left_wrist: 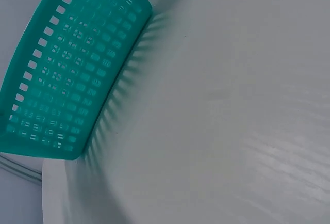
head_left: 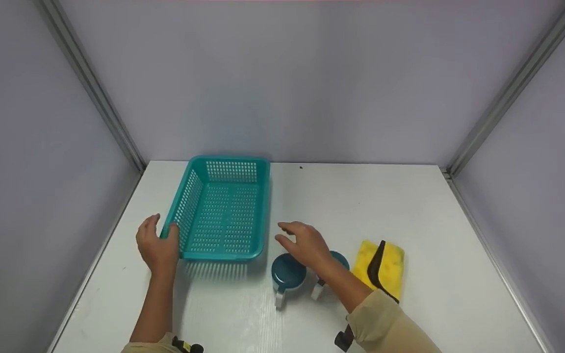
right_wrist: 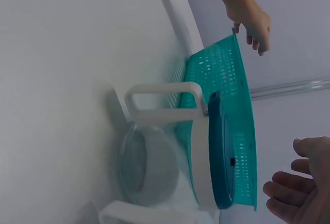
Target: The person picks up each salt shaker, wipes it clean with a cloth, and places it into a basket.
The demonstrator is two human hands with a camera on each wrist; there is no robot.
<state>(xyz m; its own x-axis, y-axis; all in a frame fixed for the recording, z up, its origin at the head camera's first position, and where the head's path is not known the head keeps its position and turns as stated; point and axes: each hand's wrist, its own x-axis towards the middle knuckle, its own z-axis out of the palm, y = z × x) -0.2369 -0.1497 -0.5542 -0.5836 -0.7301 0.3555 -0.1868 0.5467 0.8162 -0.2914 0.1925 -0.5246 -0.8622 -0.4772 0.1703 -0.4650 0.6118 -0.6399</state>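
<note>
My left hand [head_left: 159, 247] is at the near left corner of a teal plastic basket [head_left: 220, 256], its thumb over the rim and its fingers spread outside. The basket stands on the table with nothing in it. Above and beside two lidded jugs, my right hand [head_left: 307, 242] hovers with fingers loosely bent and nothing in them. The left jug [head_left: 288, 271] has a dark blue lid and a white handle. The second jug [head_left: 340, 260] is partly hidden under my right wrist. In the right wrist view the nearer jug [right_wrist: 221, 152] shows its lid and handle.
Right of the jugs lies a folded yellow cloth [head_left: 391, 267] with black trim. The white table [head_left: 361, 196] meets grey panels at the back and both sides.
</note>
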